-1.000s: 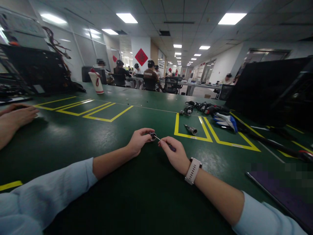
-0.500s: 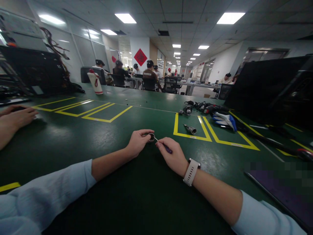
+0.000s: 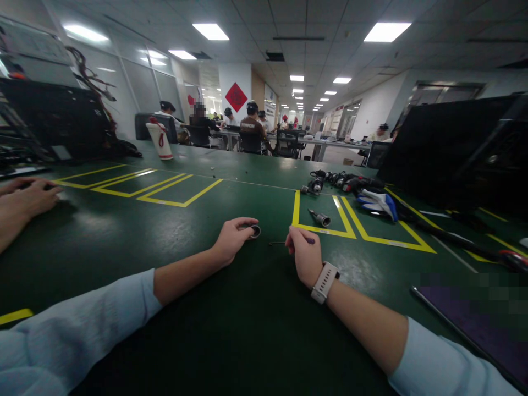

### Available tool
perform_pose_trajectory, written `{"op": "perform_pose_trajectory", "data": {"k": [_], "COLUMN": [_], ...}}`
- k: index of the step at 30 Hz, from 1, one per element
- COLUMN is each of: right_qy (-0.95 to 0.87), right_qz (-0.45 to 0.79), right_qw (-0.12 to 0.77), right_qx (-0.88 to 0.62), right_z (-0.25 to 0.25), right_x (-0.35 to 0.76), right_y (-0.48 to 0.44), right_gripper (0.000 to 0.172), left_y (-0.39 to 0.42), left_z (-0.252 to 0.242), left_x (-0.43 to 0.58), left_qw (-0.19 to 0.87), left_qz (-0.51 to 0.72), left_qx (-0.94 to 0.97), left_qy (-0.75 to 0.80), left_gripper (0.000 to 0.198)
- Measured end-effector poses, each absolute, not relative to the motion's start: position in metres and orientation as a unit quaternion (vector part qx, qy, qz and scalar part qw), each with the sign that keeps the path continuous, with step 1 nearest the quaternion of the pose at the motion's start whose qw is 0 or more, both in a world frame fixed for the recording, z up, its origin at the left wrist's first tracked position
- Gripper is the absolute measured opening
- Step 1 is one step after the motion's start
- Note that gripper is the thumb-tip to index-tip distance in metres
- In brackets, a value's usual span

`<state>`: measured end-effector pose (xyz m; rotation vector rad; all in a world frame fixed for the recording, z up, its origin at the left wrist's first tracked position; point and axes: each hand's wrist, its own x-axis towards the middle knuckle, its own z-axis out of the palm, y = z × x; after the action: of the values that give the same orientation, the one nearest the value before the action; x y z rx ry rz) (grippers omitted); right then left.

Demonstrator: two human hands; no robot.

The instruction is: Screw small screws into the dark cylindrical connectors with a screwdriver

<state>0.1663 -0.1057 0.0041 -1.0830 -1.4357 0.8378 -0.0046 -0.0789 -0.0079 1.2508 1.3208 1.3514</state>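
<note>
My left hand (image 3: 233, 239) rests near the table's middle, its thumb and fingers pinched on a small round metal ring (image 3: 256, 232) whose opening faces me. To the right, my right hand (image 3: 306, 256), with a watch at the wrist, is closed around a thin screwdriver (image 3: 277, 243). The screwdriver's slim shaft points left toward the ring but is apart from it, and a bit of its purple handle shows by my fingers. Beyond my right hand, a metal part with a cup-shaped end and a narrow stem (image 3: 320, 218) lies inside a yellow taped outline.
Power tools and cords (image 3: 346, 180) lie at the back right beside a blue-and-white glove (image 3: 378, 203). A tablet-like panel (image 3: 466, 324) lies at right. A white cup (image 3: 160, 140) stands far left of centre. Another person's hands (image 3: 31, 195) are at the left edge.
My right hand has drawn away to the right with the screwdriver, whose tip has left the ring. My left hand and the ring have stayed in place.
</note>
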Motion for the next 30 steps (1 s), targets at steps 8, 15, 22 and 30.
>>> {"op": "perform_pose_trajectory", "data": {"k": [8, 15, 22, 30], "right_qy": [-0.601, -0.6, -0.598, -0.621], "right_qz": [0.375, 0.371, 0.362, 0.386], "right_qw": [0.528, 0.527, 0.543, 0.523], "right_qx": [-0.469, -0.474, -0.466, -0.438], "right_z": [-0.001, 0.0, -0.001, -0.001], "right_x": [0.166, 0.166, 0.167, 0.163], "right_y": [-0.099, -0.1, -0.099, -0.102], "right_gripper": [0.034, 0.034, 0.034, 0.035], "left_y": [-0.081, -0.082, -0.084, -0.096], "left_z": [-0.004, -0.003, 0.0, 0.004], "left_x": [-0.004, -0.002, -0.002, 0.015], "left_qw": [0.444, 0.448, 0.454, 0.509], "left_qz": [0.547, 0.549, 0.548, 0.529], "left_qx": [0.481, 0.471, 0.472, 0.476], "left_qy": [0.522, 0.525, 0.52, 0.484], "left_gripper": [0.024, 0.025, 0.025, 0.028]}}
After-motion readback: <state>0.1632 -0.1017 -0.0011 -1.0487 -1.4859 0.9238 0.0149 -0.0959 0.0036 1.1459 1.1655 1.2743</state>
